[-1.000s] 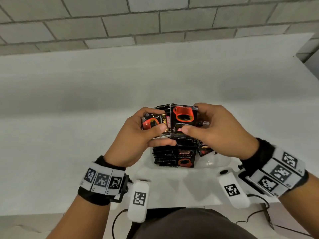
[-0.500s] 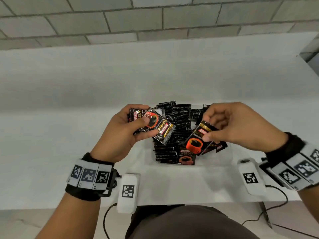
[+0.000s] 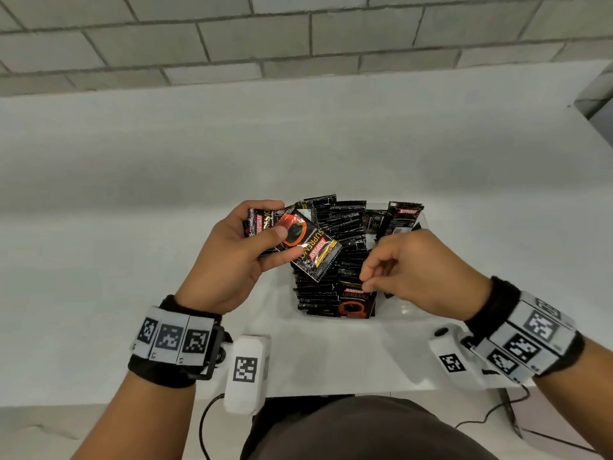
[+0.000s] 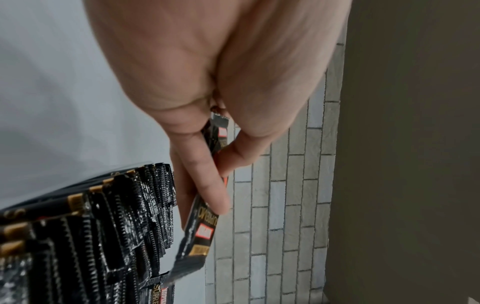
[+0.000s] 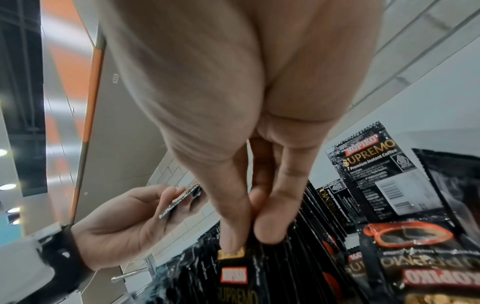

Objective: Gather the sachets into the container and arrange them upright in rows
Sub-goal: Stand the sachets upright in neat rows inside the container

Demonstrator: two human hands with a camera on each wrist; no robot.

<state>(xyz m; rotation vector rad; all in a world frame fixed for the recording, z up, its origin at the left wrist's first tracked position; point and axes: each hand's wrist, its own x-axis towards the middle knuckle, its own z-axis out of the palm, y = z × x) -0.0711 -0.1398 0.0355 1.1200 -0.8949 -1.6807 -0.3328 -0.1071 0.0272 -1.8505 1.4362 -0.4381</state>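
Note:
A clear plastic container [image 3: 408, 312] stands on the white table near its front edge. It holds a long row of black upright sachets [image 3: 335, 247] [image 4: 103, 226], and loose sachets [image 3: 401, 217] [image 5: 410, 246] lean and lie in its right half. My left hand [image 3: 288, 244] [image 4: 218, 174] hovers over the container's left side and grips a few sachets [image 3: 308, 250] [image 4: 205, 226] between thumb and fingers. My right hand [image 3: 366, 283] [image 5: 249, 240] pinches the top edge of the row's front sachet [image 3: 356, 300] [image 5: 236, 273], which stands upright.
The white table [image 3: 298, 144] runs back to a grey brick wall [image 3: 298, 34]. Its front edge lies just below my wrists, close to my body. A dark cable [image 3: 491, 416] hangs off the edge at the lower right.
My hands, together above the container a second ago, have parted. The right hand carried one sachet to the right and has now dropped to the front of the row. The left keeps its sachets.

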